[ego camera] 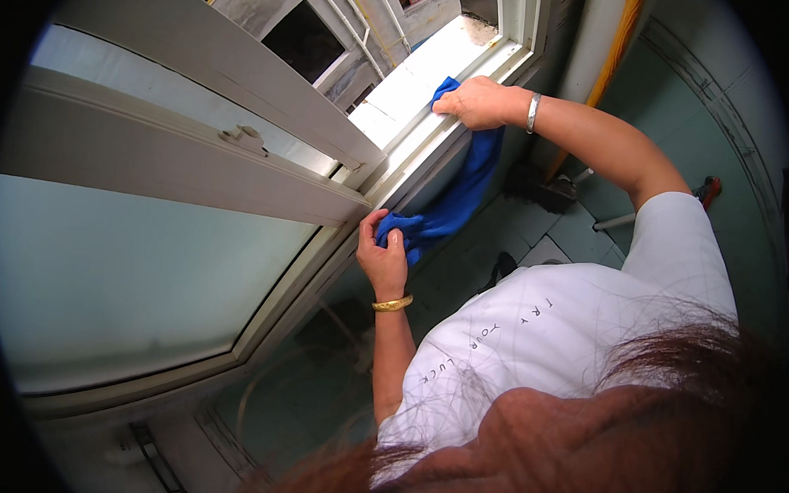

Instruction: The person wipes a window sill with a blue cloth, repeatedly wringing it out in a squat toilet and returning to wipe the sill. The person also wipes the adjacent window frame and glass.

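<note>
A blue cloth (461,192) hangs in a curve between my two hands, on the room side of a white sliding-window frame. My right hand (481,103), with a silver bracelet at the wrist, presses a bunched end of it onto the window's bottom track (423,138). The other end is gripped in my left hand (383,250), which wears a gold bangle and is close to the frame's inner edge. Left of the opening stand the sliding sashes with frosted glass (141,268); a latch (244,139) sits on one sash's stile.
Outside the opening are a bright ledge (414,70) and a grey wall with pipes (354,20). A thick white pipe (586,51) rises at the right of the window. Below it are a dark brush head (545,189) and a pole. Tiled floor (583,230) lies beneath.
</note>
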The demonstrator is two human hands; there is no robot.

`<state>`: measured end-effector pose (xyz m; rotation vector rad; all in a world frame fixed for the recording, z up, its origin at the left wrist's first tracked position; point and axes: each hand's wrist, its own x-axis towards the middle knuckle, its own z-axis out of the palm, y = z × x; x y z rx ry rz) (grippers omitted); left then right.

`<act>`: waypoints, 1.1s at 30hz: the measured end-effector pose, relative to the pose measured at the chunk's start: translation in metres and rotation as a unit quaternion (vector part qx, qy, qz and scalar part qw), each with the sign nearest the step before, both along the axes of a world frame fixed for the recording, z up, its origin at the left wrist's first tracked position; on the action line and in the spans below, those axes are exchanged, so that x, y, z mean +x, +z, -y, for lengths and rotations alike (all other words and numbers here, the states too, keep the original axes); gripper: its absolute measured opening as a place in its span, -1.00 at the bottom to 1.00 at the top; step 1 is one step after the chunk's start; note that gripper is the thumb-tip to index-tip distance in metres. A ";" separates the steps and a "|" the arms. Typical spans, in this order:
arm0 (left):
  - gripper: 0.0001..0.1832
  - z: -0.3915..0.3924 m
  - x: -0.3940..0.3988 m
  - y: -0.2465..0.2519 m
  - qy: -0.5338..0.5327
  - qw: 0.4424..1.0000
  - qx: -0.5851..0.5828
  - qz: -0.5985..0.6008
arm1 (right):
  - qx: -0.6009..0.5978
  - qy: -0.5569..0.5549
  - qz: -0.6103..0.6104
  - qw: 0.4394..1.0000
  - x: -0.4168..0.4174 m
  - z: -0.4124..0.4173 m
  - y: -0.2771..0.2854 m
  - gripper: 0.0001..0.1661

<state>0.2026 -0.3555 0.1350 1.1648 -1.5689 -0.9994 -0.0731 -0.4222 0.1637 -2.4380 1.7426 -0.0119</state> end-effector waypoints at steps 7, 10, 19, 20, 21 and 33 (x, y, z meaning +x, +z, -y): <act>-0.72 0.003 -0.034 0.008 -0.072 0.997 -0.004 0.012 | -0.029 -0.142 -0.128 0.981 -0.085 0.003 -0.003 -0.75; -0.72 0.005 -0.044 0.007 -0.092 0.996 -0.013 0.014 | -0.017 -0.166 -0.194 0.967 -0.102 0.015 0.003 -0.76; -0.72 0.012 -0.059 0.002 -0.096 0.994 -0.045 0.007 | 0.007 -0.213 -0.144 0.966 -0.102 0.029 0.005 -0.80; -0.72 0.011 -0.056 0.000 -0.092 0.995 -0.041 0.008 | -0.018 -0.206 -0.104 0.973 -0.107 0.024 0.000 -0.80; -0.72 0.011 -0.054 -0.002 -0.090 0.995 -0.039 0.007 | -0.045 -0.201 -0.066 0.976 -0.113 0.020 -0.001 -0.79; -0.75 0.013 -0.047 -0.004 -0.110 0.994 -0.017 0.010 | -0.061 0.009 0.060 0.996 -0.004 -0.027 -0.005 -0.63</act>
